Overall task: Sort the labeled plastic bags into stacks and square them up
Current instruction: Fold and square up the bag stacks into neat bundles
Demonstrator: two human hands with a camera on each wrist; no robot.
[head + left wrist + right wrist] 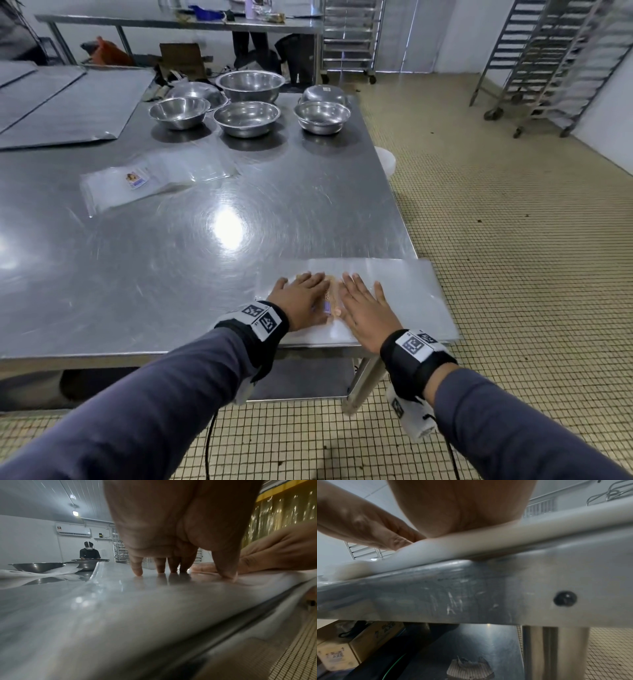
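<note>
The near stack of bags [387, 294] lies at the table's [171, 267] front right corner, its right end overhanging the edge. Both hands rest flat on it, fingers straight and spread: the left hand [301, 301] beside the right hand [366, 308], over the label. To square it well, keep the palms light and draw the overhanging end inboard. A second stack [137, 186] lies well apart, farther back on the left.

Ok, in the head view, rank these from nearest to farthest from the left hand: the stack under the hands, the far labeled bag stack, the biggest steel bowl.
1. Stack under the hands: the left hand presses on it, near table corner.
2. Far labeled bag stack: mid-table, further left.
3. Biggest steel bowl: back edge of the table.
</note>
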